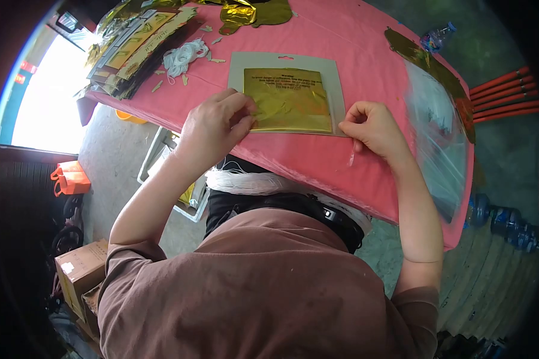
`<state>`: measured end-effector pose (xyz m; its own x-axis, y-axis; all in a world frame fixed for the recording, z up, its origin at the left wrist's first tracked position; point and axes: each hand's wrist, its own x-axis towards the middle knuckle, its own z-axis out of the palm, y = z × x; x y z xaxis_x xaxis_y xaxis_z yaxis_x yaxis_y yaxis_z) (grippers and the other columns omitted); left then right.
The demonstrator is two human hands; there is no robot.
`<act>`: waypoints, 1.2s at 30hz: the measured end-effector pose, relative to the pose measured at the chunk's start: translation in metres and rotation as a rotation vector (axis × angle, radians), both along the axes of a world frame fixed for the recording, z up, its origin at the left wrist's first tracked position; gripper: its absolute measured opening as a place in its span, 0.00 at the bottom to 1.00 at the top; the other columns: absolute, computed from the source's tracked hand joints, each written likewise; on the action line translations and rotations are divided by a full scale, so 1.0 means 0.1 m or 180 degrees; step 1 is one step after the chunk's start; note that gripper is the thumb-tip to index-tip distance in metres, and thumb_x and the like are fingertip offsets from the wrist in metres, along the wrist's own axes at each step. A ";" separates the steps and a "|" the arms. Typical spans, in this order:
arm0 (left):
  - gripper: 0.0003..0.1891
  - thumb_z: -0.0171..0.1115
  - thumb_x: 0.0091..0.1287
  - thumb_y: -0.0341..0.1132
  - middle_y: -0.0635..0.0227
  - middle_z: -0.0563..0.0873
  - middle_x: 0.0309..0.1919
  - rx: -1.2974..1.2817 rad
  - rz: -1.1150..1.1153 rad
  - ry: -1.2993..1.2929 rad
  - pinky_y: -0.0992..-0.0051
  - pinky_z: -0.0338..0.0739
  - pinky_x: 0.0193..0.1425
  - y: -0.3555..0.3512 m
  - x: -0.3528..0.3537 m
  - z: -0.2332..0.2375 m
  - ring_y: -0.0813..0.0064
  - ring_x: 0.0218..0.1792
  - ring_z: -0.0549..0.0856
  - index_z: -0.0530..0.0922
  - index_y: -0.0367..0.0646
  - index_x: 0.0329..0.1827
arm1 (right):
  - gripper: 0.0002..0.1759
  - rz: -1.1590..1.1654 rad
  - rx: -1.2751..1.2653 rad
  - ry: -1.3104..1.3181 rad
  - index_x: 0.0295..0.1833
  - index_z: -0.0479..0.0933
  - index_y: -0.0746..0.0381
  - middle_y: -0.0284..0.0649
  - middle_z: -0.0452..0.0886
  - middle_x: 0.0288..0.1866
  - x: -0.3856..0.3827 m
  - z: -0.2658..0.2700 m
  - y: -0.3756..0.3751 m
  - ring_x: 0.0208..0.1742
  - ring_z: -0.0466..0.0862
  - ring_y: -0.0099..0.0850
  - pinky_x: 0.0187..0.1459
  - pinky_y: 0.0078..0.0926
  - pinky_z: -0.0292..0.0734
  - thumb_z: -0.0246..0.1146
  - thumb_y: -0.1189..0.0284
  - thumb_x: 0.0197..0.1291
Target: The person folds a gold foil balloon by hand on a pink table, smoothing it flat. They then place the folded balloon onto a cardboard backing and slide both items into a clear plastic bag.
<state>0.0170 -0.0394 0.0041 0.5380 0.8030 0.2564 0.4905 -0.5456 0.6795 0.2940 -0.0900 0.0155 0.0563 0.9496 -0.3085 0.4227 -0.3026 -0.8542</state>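
A grey backing card [335, 78] with a hang hole lies on the pink-covered table in front of me. On it sits a flat gold foil packet [288, 107] with a printed warning at its top. My left hand [214, 124] is closed, thumb and fingertips pinching the packet at its lower left edge. At the card's lower right corner, the thumb and forefinger of my right hand [374, 127] are pinched together on the edge. A small clear strip [351, 158] hangs just below the right fingers.
Printed cards [141, 48] are stacked at the left, beside white string [184, 58]. Gold foil [239, 15] lies at the far edge. Clear plastic bags [438, 137] cover the table's right side, near a plastic bottle [438, 37]. White string [251, 181] hangs across my lap.
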 end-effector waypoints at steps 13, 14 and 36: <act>0.16 0.61 0.58 0.39 0.60 0.77 0.37 0.1075 0.0926 0.0930 0.62 0.68 0.49 -0.16 -0.12 -0.08 0.59 0.44 0.77 0.73 0.42 0.46 | 0.11 0.0313 -0.0571 -0.0311 0.27 0.70 0.62 0.32 0.72 0.15 0.13 0.05 0.14 0.10 0.67 0.16 0.10 0.14 0.55 0.64 0.72 0.55; 0.16 0.61 0.59 0.39 0.60 0.77 0.36 0.1069 0.0932 0.0978 0.62 0.69 0.48 -0.17 -0.13 -0.07 0.59 0.43 0.77 0.73 0.42 0.46 | 0.11 0.0323 -0.0543 -0.0341 0.27 0.70 0.61 0.32 0.72 0.15 0.13 0.03 0.14 0.10 0.67 0.16 0.09 0.14 0.55 0.64 0.71 0.56; 0.15 0.54 0.68 0.28 0.74 0.74 0.22 -0.0538 0.0650 -0.2156 0.86 0.67 0.26 -0.24 0.05 -0.12 0.87 0.23 0.73 0.66 0.39 0.56 | 0.10 0.0173 0.0439 0.0402 0.43 0.71 0.66 0.27 0.72 0.23 0.15 -0.12 0.04 0.16 0.65 0.13 0.17 0.12 0.59 0.61 0.74 0.59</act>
